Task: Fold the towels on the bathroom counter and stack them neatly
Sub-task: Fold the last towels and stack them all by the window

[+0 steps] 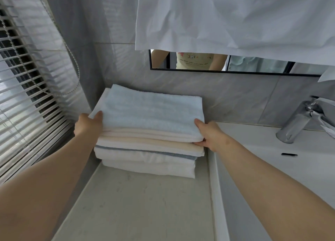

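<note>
Only blurred shirt lettering (193,63) shows; hands (88,125) (210,134) grip top towel (152,112).

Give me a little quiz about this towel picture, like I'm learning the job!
1. True or false: the left grip and the right grip each hold one end of the top towel.
2. What stands to the right of the stack? A: a bucket. B: a tap. C: a plant.
3. Fill in the gap: the stack rests on the ____.
Key: 1 true. 2 B. 3 counter.
</note>
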Tool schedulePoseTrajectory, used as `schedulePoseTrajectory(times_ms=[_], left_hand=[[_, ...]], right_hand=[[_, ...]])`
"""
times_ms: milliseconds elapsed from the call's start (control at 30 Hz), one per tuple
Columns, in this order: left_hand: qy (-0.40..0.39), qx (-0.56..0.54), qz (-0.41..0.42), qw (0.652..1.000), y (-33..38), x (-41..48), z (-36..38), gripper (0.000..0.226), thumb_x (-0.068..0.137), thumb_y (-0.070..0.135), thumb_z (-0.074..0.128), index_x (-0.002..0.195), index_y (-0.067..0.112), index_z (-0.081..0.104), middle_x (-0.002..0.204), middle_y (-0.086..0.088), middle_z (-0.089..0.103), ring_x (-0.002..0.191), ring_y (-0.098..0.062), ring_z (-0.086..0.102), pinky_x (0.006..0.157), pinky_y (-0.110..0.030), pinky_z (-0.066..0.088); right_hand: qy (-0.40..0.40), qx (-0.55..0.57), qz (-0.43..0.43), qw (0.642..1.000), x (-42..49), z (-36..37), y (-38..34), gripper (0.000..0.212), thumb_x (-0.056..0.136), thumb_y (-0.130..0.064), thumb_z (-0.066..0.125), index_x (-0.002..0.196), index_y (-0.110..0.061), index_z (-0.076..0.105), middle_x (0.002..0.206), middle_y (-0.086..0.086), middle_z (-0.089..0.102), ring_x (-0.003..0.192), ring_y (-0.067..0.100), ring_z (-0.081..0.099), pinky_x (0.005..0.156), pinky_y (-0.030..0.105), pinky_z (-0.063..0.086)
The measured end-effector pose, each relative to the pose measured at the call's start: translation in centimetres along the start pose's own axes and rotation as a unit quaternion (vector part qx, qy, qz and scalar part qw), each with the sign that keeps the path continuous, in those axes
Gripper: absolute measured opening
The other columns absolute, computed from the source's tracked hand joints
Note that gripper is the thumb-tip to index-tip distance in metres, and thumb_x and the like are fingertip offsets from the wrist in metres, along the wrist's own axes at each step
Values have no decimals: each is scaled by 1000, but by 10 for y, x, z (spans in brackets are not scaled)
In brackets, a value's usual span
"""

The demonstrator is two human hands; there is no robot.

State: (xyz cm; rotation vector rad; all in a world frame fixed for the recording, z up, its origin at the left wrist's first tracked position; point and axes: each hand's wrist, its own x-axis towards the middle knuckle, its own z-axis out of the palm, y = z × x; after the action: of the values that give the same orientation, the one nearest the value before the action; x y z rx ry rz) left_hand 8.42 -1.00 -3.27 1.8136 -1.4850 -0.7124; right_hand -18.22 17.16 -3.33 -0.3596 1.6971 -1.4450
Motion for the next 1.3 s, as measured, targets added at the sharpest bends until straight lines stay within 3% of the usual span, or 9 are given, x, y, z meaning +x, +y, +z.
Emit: schedulePoseTrajectory(times_ms=[100, 167, 267, 367, 467, 600, 800, 967, 1300], left_hand=[[98, 54, -1, 994, 9, -23, -1, 55, 88, 42, 54, 130, 9, 40, 135, -19, 36, 125, -37, 33, 102, -48, 28], [148, 38, 114, 982, 19, -56, 5, 41, 88, 35, 58, 118, 9, 46, 125, -17, 45, 116, -34, 40, 95, -42, 33], [-45, -8, 210, 977, 32, -111, 29, 31, 94, 43, 49, 90, 12, 53, 83, -6, 59, 81, -25, 56, 69, -32, 41], [-296, -122, -23, 947, 45, -146, 46, 58, 92, 60, 39, 76, 8, 59, 69, -6, 61, 60, -20, 60, 56, -27, 43], [-418, -271, -212, 841, 53, -151, 50, 77, 80, 72, 48, 95, -2, 60, 90, -16, 66, 79, -26, 66, 66, -34, 54], [-363, -451, -309, 755, 66, -142, 44, 84, 72, 63, 67, 123, -1, 45, 117, -23, 56, 104, -38, 60, 84, -45, 54], [-181, -533, -335, 755, 64, -84, 30, 82, 62, 51, 82, 127, 20, 44, 123, -4, 49, 114, -35, 51, 98, -54, 45], [-130, -506, -317, 792, 44, -41, 29, 89, 56, 36, 87, 131, 26, 41, 124, -4, 52, 101, -32, 56, 64, -54, 54], [-165, -513, -279, 795, 42, -40, 30, 74, 69, 20, 78, 133, 26, 40, 121, -7, 49, 98, -34, 53, 55, -53, 51]], right_hand=[[-32, 8, 24, 999, -2, -1, -4, 45, 86, -27, 67, 121, -5, 49, 117, 14, 58, 97, 25, 59, 68, 35, 55], [-38, 2, 29, 999, -1, -2, -5, 49, 83, -26, 71, 123, -6, 51, 114, 13, 60, 90, 23, 60, 69, 33, 55], [-33, 32, 38, 998, 0, -1, -5, 42, 83, -25, 71, 117, -8, 54, 102, 11, 61, 81, 20, 59, 68, 32, 54], [-28, 68, 50, 996, -1, 1, -6, 32, 84, -26, 69, 110, -14, 55, 93, 7, 60, 79, 19, 58, 68, 31, 53], [-22, 69, 52, 996, -3, 1, -9, 29, 84, -29, 67, 108, -17, 55, 95, 6, 59, 79, 19, 57, 63, 30, 49], [-23, 58, 55, 997, -4, 0, -14, 37, 84, -32, 67, 115, -16, 54, 105, 7, 58, 83, 20, 56, 65, 33, 46], [-33, 96, 64, 993, -6, -2, -14, 28, 86, -25, 65, 109, -14, 52, 93, 7, 58, 82, 20, 56, 72, 37, 47], [-67, 124, 83, 987, -9, -3, -10, 6, 91, -10, 58, 96, -7, 55, 88, 11, 60, 76, 23, 59, 49, 33, 55], [-25, 73, 32, 996, 1, -7, -8, 20, 85, -21, 67, 102, -12, 59, 91, 6, 63, 77, 18, 60, 68, 30, 53]])
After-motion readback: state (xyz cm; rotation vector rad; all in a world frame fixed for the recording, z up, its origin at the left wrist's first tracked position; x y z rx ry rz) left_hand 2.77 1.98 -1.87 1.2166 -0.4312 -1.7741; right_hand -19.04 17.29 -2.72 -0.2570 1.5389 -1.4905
